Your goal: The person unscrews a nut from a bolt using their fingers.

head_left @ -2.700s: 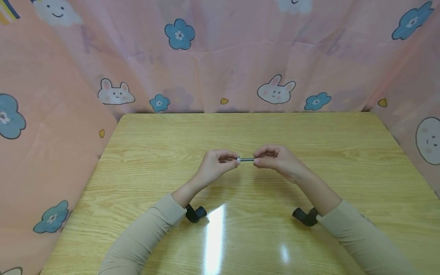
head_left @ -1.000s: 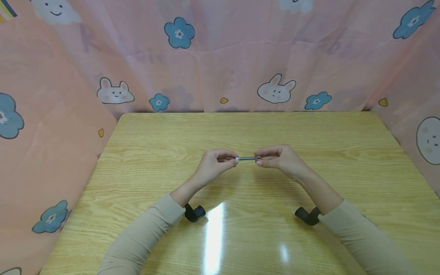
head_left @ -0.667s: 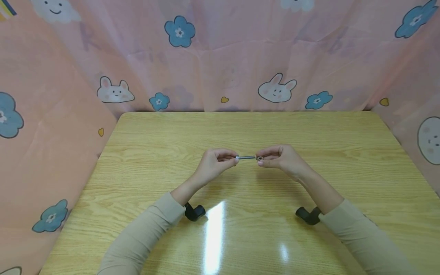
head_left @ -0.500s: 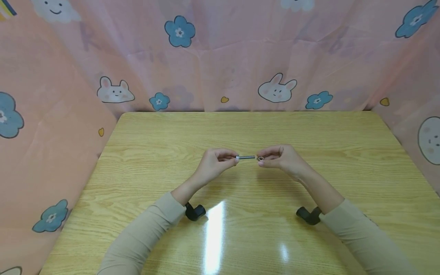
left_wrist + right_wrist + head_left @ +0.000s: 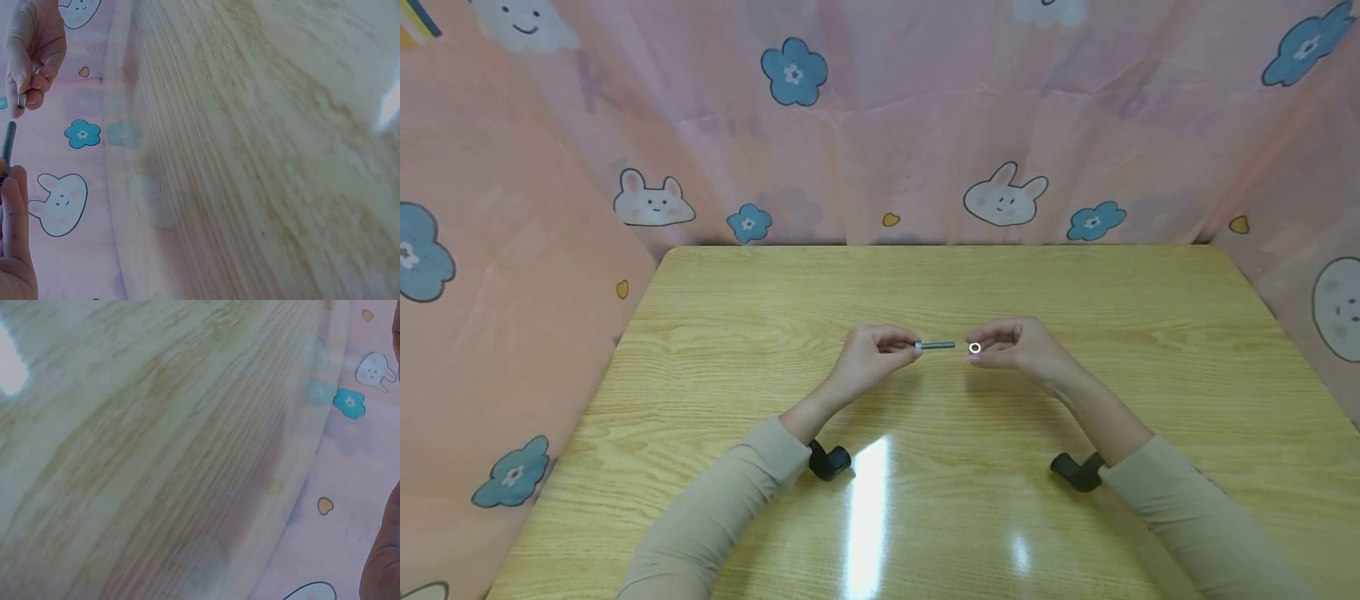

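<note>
My left hand (image 5: 874,358) pinches a metal bolt (image 5: 938,345) by its head, the threaded shank pointing right. Opposite it, my right hand (image 5: 1021,353) holds a small metal nut (image 5: 975,348) between thumb and fingertips, its hole turned toward the head camera. A short gap separates the bolt's tip from the nut. The left wrist view shows the same bolt (image 5: 9,142) below the nut (image 5: 22,100), seen edge-on. Only slivers of a hand (image 5: 382,562) enter the right wrist view, where bolt and nut are out of frame.
Both hands are above a glossy wooden table (image 5: 760,292). A pink printed curtain (image 5: 895,125) hangs behind it and along both sides. Black wrist-camera mounts (image 5: 830,462) hang below each sleeve cuff. Light glares off the near tabletop.
The nut has come off the bolt's end and moved right with my right hand, turning its hole toward the head camera. My left hand has stayed almost still with the bolt.
</note>
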Action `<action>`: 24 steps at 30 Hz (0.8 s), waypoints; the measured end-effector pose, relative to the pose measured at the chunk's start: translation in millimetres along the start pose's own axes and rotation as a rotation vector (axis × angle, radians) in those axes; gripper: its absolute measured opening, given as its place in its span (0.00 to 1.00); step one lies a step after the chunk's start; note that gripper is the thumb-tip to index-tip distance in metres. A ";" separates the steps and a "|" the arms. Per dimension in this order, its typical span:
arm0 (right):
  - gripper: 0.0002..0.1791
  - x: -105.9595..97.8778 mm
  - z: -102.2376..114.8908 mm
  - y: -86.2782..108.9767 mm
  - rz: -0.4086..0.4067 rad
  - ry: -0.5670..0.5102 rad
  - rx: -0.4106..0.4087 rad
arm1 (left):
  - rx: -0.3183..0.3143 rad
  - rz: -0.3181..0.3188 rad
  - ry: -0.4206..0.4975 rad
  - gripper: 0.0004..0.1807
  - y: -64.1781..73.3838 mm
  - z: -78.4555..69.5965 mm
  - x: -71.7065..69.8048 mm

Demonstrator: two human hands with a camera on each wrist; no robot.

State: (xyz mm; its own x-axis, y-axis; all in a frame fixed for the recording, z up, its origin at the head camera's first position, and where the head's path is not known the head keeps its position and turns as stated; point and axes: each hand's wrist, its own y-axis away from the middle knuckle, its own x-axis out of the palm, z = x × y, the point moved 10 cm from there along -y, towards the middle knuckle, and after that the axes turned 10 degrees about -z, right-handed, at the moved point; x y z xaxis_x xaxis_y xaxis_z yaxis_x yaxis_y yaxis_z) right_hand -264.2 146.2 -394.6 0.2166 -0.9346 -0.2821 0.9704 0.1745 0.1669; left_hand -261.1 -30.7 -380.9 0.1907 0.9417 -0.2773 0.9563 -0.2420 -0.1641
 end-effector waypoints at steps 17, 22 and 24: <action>0.22 -3.4 -17.4 -6.5 0.032 -0.034 0.008 | 0.007 0.004 -0.026 0.09 -8.8 4.9 3.6; 0.24 -5.8 -22.7 -8.2 0.024 -0.024 0.024 | 0.013 0.004 -0.058 0.08 -8.8 9.0 5.7; 0.24 -6.7 -25.0 -8.9 0.021 -0.011 0.031 | 0.013 0.006 -0.066 0.08 -8.8 11.5 6.8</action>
State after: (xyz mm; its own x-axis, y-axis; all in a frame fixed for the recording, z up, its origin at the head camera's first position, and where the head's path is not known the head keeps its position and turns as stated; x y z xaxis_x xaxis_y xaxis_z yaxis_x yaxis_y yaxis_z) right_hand -271.6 158.7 -417.8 0.2357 -0.9342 -0.2677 0.9618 0.1847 0.2021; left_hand -270.7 -24.8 -392.2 0.1809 0.9228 -0.3402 0.9522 -0.2510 -0.1743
